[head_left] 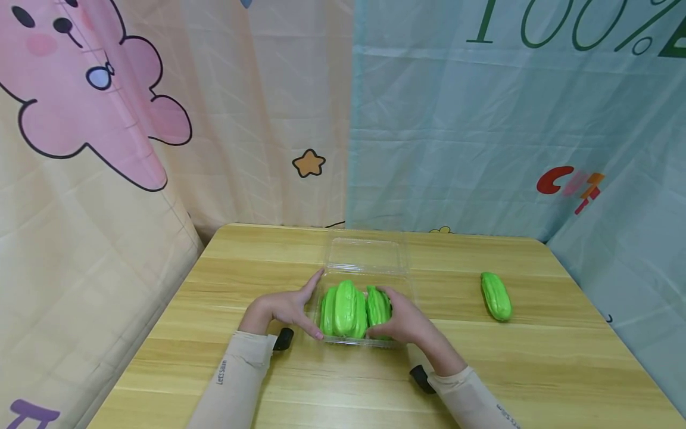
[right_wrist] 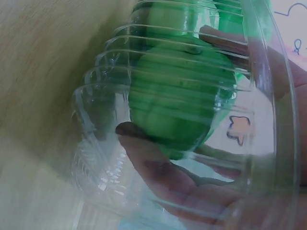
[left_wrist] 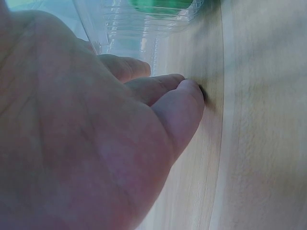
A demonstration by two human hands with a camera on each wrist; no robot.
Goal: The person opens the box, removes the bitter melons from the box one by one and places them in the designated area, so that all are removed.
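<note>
A clear plastic box [head_left: 347, 342] with its lid [head_left: 367, 255] folded back stands at the middle of the table. Inside lie several glossy green ridged gourds [head_left: 345, 310], side by side. My right hand [head_left: 403, 319] reaches into the box and grips the rightmost gourd [head_left: 378, 310] between thumb and fingers; through the clear wall, the right wrist view shows fingers around this gourd [right_wrist: 177, 96]. At the box's left side is my left hand [head_left: 292, 308], thumb and fingers spread along the wall. In the left wrist view its fingers [left_wrist: 180, 103] extend near the tabletop, holding nothing.
One more green gourd [head_left: 496, 297] lies alone on the wooden table [head_left: 536, 369] toward the right. Printed curtains [head_left: 268, 119] hang behind the table and at both sides. A black strap piece [head_left: 283, 339] sits at the left wrist, another [head_left: 422, 379] at the right.
</note>
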